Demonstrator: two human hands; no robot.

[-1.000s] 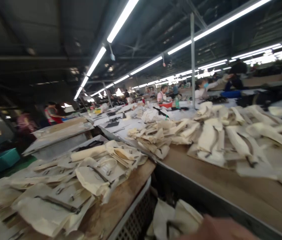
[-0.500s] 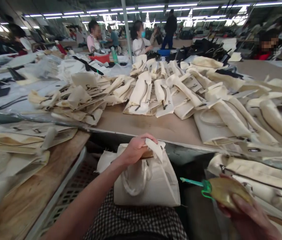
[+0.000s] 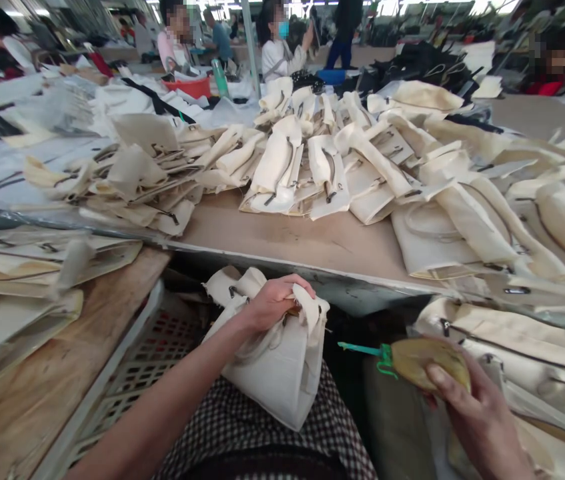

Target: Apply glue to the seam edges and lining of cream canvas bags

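I am sitting with a checked cloth (image 3: pixel 262 433) across my lap, and the cream canvas bag (image 3: pixel 277 373) is resting on it, tilted, just below the table edge. My left hand (image 3: pixel 275 303) is closing round the bag's bunched top edge, fingers curled over the fabric and thumb tucked beneath. My right hand (image 3: pixel 467 407) is gripping a tan tool (image 3: pixel 427 363), rounded in the body, with a green tip pointing left towards the bag but staying apart from it; I cannot tell exactly what the tool is.

To my left a wooden bench (image 3: pixel 37 400) is carrying flat cream pieces, and a plastic lattice crate (image 3: pixel 142 360) is sitting between it and my knee. Ahead, the long table (image 3: pixel 312 243) is bearing heaps of cream bags (image 3: pixel 282 167), spreading across to my right. Beyond them a red bowl (image 3: pixel 195 87) and a green bottle (image 3: pixel 220 79) are standing near other people working on the far side.
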